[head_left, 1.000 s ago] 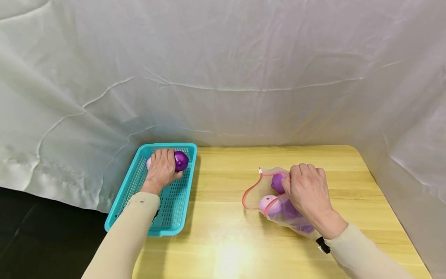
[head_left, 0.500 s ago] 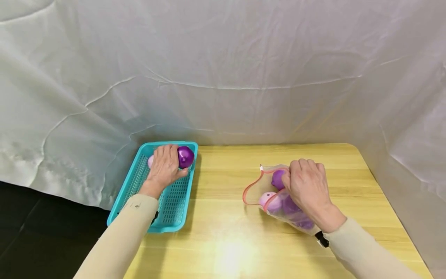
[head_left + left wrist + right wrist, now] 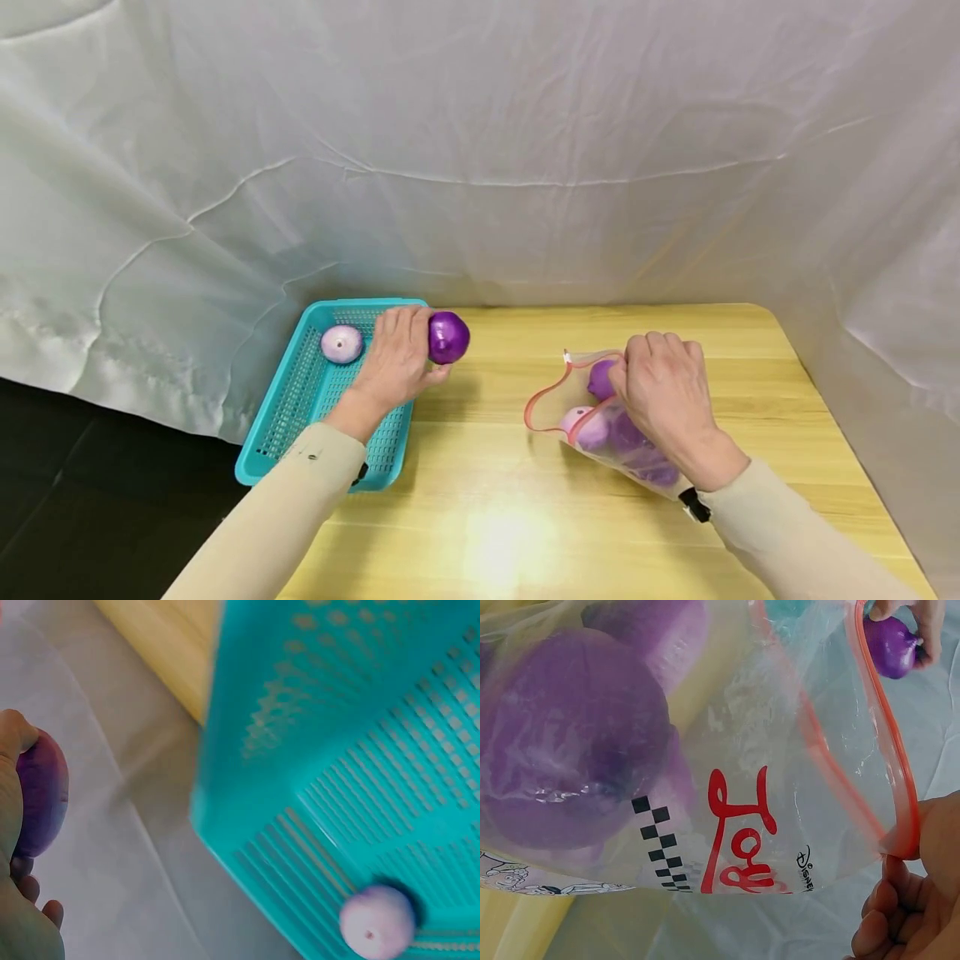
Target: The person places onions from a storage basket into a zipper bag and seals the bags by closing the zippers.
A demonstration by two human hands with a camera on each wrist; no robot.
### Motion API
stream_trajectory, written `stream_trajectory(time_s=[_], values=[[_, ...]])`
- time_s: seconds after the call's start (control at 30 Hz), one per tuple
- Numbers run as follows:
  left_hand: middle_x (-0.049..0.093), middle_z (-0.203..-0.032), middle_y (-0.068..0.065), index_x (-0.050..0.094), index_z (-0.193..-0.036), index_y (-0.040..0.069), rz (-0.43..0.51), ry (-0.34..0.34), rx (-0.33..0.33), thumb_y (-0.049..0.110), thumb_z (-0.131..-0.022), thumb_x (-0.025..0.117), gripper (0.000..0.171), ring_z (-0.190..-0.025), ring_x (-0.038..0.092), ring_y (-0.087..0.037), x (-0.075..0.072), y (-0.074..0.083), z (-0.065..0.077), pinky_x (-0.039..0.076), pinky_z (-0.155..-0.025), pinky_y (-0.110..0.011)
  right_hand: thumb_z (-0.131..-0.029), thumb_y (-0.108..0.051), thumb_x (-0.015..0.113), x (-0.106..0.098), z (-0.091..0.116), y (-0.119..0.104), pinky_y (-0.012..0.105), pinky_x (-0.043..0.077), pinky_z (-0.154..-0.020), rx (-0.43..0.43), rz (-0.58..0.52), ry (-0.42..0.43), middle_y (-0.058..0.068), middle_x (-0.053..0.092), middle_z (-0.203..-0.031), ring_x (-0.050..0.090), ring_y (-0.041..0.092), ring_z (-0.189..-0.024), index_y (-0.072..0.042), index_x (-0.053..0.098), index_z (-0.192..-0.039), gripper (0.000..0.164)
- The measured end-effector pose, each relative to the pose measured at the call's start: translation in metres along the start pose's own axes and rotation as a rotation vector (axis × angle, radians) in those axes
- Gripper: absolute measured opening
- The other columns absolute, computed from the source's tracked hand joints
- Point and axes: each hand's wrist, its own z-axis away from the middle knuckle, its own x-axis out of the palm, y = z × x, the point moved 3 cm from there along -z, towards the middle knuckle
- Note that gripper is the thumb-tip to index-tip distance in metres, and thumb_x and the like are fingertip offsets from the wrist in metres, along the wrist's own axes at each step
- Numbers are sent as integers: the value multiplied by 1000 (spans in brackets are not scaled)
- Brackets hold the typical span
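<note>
My left hand (image 3: 395, 360) grips a glossy purple onion (image 3: 449, 337) with a small nub, held beyond the right rim of the turquoise basket (image 3: 300, 417). In the left wrist view the onion (image 3: 43, 795) sits between thumb and fingers at the left edge. A paler purple-white onion (image 3: 342, 343) lies in the basket's far left corner. My right hand (image 3: 667, 408) pinches the red zip edge of a clear zip bag (image 3: 735, 735), whose mouth gapes to the left. Inside the bag are several purple and pale onions (image 3: 570, 742), seen blurred through the plastic.
Basket and bag stand on a light wooden table (image 3: 480, 475), with a stretch of tabletop between them. A grey-white cloth (image 3: 480, 167) hangs behind and along the sides. Dark floor (image 3: 97, 483) shows at lower left.
My left hand has lifted the purple onion out of the basket and moved right, past its rim, uncovering the pale onion. My right hand holds the bag in much the same place.
</note>
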Motion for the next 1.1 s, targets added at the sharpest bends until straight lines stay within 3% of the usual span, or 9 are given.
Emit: stream_trajectory(time_s=[0.23,0.6,0.87,1.1], values=[[56,-126,-18,48,-133,-1,32,-5,87,50,-77,87,85,-112,50,-35,0,42,-7,46,-96,-50,-94,-17,45,0,-1,-1,48,34,-62,17,-4,-10,4,36,-63,39,31,-58,-9,42,-69,27],[55,-134,-14,48,-139,4,111,-88,237,49,-81,85,83,-122,53,-31,16,106,-12,45,-109,-47,-94,-17,47,3,1,-5,48,35,-63,21,-6,-24,5,37,-64,39,31,-59,-8,44,-70,26],[58,-136,-6,49,-143,9,91,-117,379,63,-88,76,81,-124,51,-26,32,134,-21,44,-110,-43,-94,-18,51,6,1,-5,49,36,-64,26,-3,-32,6,39,-65,42,34,-61,-7,45,-71,26],[55,-146,-2,46,-152,14,59,-143,450,66,-87,75,88,-129,49,-26,44,150,-32,44,-108,-43,-95,-20,50,8,3,-8,48,35,-63,13,-4,-29,5,39,-64,41,31,-59,-8,44,-71,28]])
